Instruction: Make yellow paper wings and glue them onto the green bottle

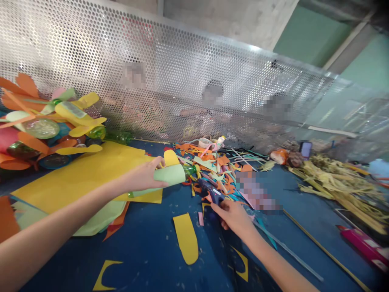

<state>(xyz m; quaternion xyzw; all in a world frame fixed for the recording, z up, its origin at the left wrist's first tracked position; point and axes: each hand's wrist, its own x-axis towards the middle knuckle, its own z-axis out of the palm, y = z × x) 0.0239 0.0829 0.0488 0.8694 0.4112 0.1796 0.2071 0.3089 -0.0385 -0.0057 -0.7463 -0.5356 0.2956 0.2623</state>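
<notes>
My left hand (148,174) is wrapped round a green plastic bottle (170,175) covered in pale green paper, its yellow-capped neck pointing right. A yellow paper petal (171,158) stands up from the bottle's upper side. In my right hand (232,215) is a dark glue gun (214,194), its nozzle pointing up and left near the bottle neck. A loose yellow paper petal (187,239) lies on the blue table below both hands. Yellow paper sheets (91,174) lie under and behind my left forearm.
Bottles with paper petals (42,127) are heaped at the left. Paper scraps (219,166) cover the table's middle, with dried husks (343,178) and a magenta box (363,243) at the right. Behind a perforated metal screen (176,69), several people are dimly visible. A thin stick (322,247) lies at right.
</notes>
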